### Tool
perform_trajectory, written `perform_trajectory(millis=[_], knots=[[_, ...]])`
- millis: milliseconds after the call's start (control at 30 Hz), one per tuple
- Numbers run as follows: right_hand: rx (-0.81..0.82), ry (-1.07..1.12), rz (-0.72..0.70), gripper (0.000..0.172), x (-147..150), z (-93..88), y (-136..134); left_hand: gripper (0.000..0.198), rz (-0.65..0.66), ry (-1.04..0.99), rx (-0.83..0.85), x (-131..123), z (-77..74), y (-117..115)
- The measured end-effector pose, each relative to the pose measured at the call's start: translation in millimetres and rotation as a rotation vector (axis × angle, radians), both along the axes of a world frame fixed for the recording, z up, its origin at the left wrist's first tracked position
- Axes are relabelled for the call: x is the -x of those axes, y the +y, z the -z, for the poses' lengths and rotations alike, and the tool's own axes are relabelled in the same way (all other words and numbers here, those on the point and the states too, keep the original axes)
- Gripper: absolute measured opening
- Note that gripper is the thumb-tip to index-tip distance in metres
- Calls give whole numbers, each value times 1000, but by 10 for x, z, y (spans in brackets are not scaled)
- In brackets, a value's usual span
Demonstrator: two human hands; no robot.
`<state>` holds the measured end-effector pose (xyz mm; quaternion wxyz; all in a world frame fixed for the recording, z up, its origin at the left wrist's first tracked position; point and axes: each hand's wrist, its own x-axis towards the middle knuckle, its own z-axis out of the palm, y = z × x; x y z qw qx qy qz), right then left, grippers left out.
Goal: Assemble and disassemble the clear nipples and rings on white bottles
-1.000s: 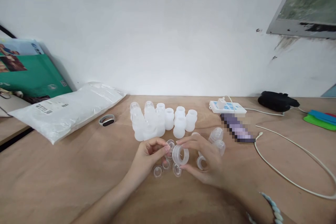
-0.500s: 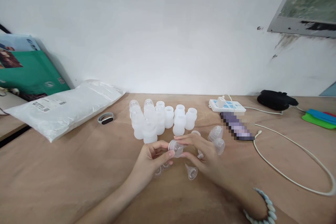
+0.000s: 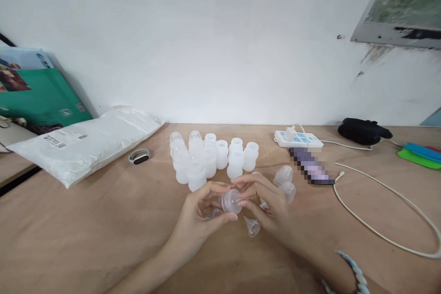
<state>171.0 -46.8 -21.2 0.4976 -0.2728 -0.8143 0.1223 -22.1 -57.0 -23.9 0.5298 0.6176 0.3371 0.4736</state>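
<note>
My left hand (image 3: pixel 206 211) grips a translucent ribbed bottle collar (image 3: pixel 230 200) by its rim, thumb below and fingers above. A clear nipple (image 3: pixel 237 198) pokes through the collar towards the right. With thumb and fingers, my right hand (image 3: pixel 267 197) pinches the nipple's thin tip. Below the right fingers, a loose clear funnel-shaped nipple (image 3: pixel 253 227) lies on the table. More small clear parts (image 3: pixel 217 212) show partly behind my left hand. Two clear domed caps (image 3: pixel 287 190) sit beyond my right hand, partly covered by it.
Several white bottles (image 3: pixel 235 165) stand behind the hands, some with clear domed tops (image 3: pixel 195 140). A wristband (image 3: pixel 139 157) and a white plastic parcel (image 3: pixel 93 140) lie left. Rightward are a phone (image 3: pixel 312 165), power strip (image 3: pixel 310 140), looped cable (image 3: pixel 389 193) and black case (image 3: pixel 363 131).
The collar has moved slightly down and turned, with its nipple pointing more to the right. My left fingers have opened wider round the rim, and my right fingers have closed in on the tip.
</note>
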Motion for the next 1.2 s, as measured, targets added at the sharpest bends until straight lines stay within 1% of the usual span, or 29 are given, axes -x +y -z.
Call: perform_trajectory(millis=[167,267,333,500,667,833,900,933,1000,1033,1067,1133,1200], knots=[[1,-37,-20,8,-16,-59,-23,29,-56,127,-90,47,-76,15],[-4,-65,-40,11,-19,-93,-38,25,-47,201,-150,72,-122,28],[-2,-77,-43,11,-30,-110,-38,23,-33,238,-160,91,-154,37],[9,-101,-76,8,-79,-99,-12,22,10,290,-129,140,-205,43],[11,-105,-86,12,-99,-112,-17,22,60,343,-56,180,-255,37],[31,-94,-88,12,-100,-188,-48,21,98,282,-21,193,-279,73],[62,-115,-98,7,-92,-202,-57,22,105,240,-2,182,-275,88],[81,-137,-96,11,-86,-202,-60,23,111,218,13,171,-272,91],[109,-202,-94,37,-72,-191,-64,23,128,179,54,140,-266,91],[110,-231,-97,48,-67,-182,-64,23,137,163,74,122,-264,89],[104,-251,-106,53,-66,-172,-62,22,148,150,87,104,-266,86],[84,-238,-128,46,-79,-152,-50,21,169,148,82,76,-291,87],[85,-184,-111,43,-113,-139,-28,24,145,201,2,65,-361,103]])
